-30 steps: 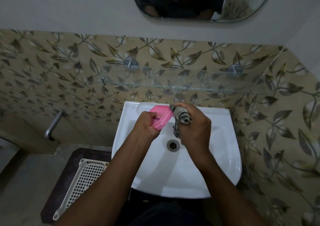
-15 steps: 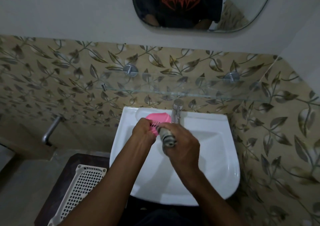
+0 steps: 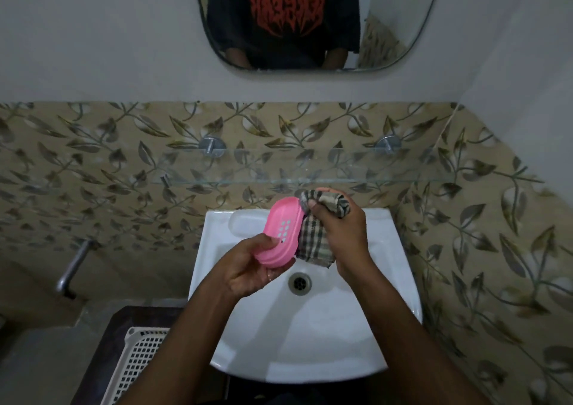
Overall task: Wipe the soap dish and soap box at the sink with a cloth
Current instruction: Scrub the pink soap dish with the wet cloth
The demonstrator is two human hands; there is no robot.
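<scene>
A pink oval soap dish (image 3: 280,231) with small drain holes is held tilted above the white sink (image 3: 310,336). My left hand (image 3: 248,268) grips its lower end from below. My right hand (image 3: 338,231) is closed around a checked cloth (image 3: 313,240), which hangs down and touches the dish's right edge. A bunched part of the cloth sticks up above my right knuckles. The tap is hidden behind my right hand and the cloth.
The sink drain (image 3: 299,283) lies just below both hands. A glass shelf (image 3: 297,169) runs along the tiled wall above the sink. A white perforated basket (image 3: 136,364) sits low on the left, with a metal pipe (image 3: 74,265) on the left wall. A mirror (image 3: 310,20) hangs above.
The dish has been turned so its holed face shows and lifted toward me. The cloth has unrolled and now hangs beside the dish's right edge. The camera has tilted upward.
</scene>
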